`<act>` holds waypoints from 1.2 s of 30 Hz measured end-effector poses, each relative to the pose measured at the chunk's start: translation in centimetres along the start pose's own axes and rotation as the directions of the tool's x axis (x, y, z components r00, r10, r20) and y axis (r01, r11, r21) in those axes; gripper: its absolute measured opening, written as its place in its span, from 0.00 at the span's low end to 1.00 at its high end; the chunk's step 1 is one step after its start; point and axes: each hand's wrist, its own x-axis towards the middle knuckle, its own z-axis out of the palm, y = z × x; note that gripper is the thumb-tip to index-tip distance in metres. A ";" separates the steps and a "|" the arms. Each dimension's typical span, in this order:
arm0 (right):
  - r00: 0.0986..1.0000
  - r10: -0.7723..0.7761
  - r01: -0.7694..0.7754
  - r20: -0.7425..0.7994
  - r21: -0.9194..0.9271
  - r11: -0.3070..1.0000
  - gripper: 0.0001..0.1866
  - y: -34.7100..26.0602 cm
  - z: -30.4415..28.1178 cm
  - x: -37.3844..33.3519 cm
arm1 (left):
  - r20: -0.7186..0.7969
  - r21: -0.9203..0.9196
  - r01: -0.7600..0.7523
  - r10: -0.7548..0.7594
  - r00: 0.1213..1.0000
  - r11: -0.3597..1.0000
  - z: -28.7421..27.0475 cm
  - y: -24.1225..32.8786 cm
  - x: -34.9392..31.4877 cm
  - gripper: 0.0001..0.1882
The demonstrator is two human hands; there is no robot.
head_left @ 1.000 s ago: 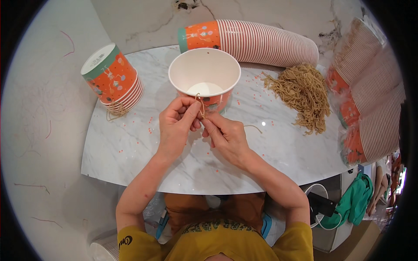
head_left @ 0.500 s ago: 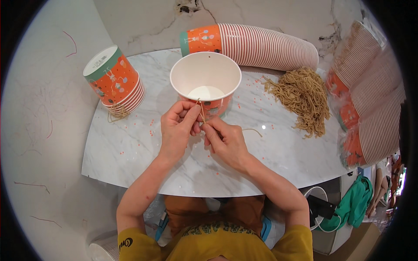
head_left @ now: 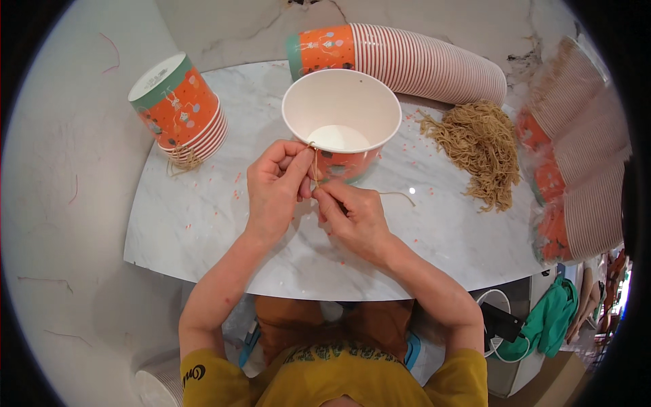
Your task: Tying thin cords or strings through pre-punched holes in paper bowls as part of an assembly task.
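An open paper bucket (head_left: 342, 108), white inside with an orange printed outside, stands upright in front of me with a small hole in its far wall. My left hand (head_left: 278, 183) pinches a tan string (head_left: 317, 166) close against the bucket's near rim, where the string loops over the edge. Just below and to the right, my right hand (head_left: 352, 211) has its thumb and fingers closed on the same string. A loose end of it sticks out to the right past my knuckles. The fingertips partly cover the string between the hands.
A short stack of upturned buckets (head_left: 178, 102) with string hanging at its base is at left. A long nested row of buckets (head_left: 434, 62) lies at the back. To the right are a heap of tan strings (head_left: 481, 152) and plastic-wrapped bucket stacks (head_left: 593, 190). Orange bits dot the marble table (head_left: 203, 237).
The bucket has shifted slightly right and back relative to my hands. My hands keep their pinch on the string, nearly in the same place. The whole view has moved a little.
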 end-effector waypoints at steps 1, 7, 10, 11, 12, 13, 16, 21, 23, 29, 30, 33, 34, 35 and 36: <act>1.000 0.002 -0.002 0.002 0.001 1.000 0.05 0.1 -0.1 0.0 | -0.016 0.020 -0.007 0.008 1.000 1.000 0.0 0.0 0.0 0.07; 0.979 0.197 -0.202 0.046 0.230 0.952 0.07 -0.7 -0.3 0.1 | 0.069 0.072 0.037 -0.042 0.997 0.997 -0.8 0.5 1.0 0.07; 0.949 0.304 -0.312 0.081 0.359 0.879 0.09 -1.0 -0.4 0.2 | 0.187 0.057 0.192 -0.200 0.962 0.980 -1.6 1.5 1.6 0.09; 0.947 0.312 -0.318 0.080 0.391 0.864 0.10 -0.9 -0.5 0.3 | 0.190 0.058 0.189 -0.197 0.962 0.980 -1.9 1.6 1.6 0.09; 0.944 0.321 -0.323 0.079 0.422 0.847 0.10 -0.9 -0.5 0.3 | 0.257 0.109 0.225 -0.246 0.935 0.968 -2.2 1.5 1.7 0.08; 0.945 0.318 -0.320 0.076 0.423 0.848 0.10 -0.7 -0.5 0.2 | 0.320 0.162 0.255 -0.295 0.900 0.953 -2.2 1.5 1.7 0.08; 0.951 0.297 -0.304 0.082 0.421 0.855 0.10 -0.4 -0.4 -0.1 | 0.376 0.123 0.280 -0.306 0.875 0.952 -2.0 1.6 1.5 0.06; 0.945 0.308 -0.325 0.111 0.442 0.836 0.10 -0.6 -0.3 -0.1 | 0.344 0.116 0.256 -0.281 0.896 0.960 -2.4 1.6 1.6 0.07; 0.944 0.307 -0.327 0.117 0.426 0.843 0.10 -0.6 -0.1 -0.1 | 0.333 0.115 0.261 -0.285 0.899 0.958 -2.6 1.7 1.7 0.07; 0.957 0.236 -0.270 0.170 0.216 0.938 0.07 -0.1 0.3 -1.1 | 0.282 0.104 0.305 -0.322 0.904 0.947 -2.5 1.9 1.7 0.08; 0.968 0.179 -0.199 0.176 0.107 0.974 0.05 0.1 0.4 -1.3 | 0.266 0.086 0.312 -0.323 0.908 0.946 -2.5 1.8 1.8 0.08; 0.946 -0.314 0.324 0.078 -0.200 0.925 0.05 1.2 1.2 -1.3 | 0.231 0.055 0.313 -0.317 0.920 0.948 -2.3 1.6 1.8 0.07; 0.946 -0.316 0.325 0.079 -0.199 0.924 0.05 1.2 1.1 -1.5 | 0.213 0.043 0.308 -0.310 0.926 0.950 -2.2 1.6 1.7 0.06; 0.945 -0.292 0.324 0.147 -0.286 0.902 0.03 1.1 1.0 -1.7 | 0.211 0.043 0.309 -0.311 0.927 0.950 -2.2 1.6 1.6 0.06; 0.942 -0.262 0.325 0.211 -0.370 0.870 0.03 1.0 0.9 -1.8 | 0.200 0.045 0.306 -0.309 0.930 0.951 -2.1 1.7 1.5 0.05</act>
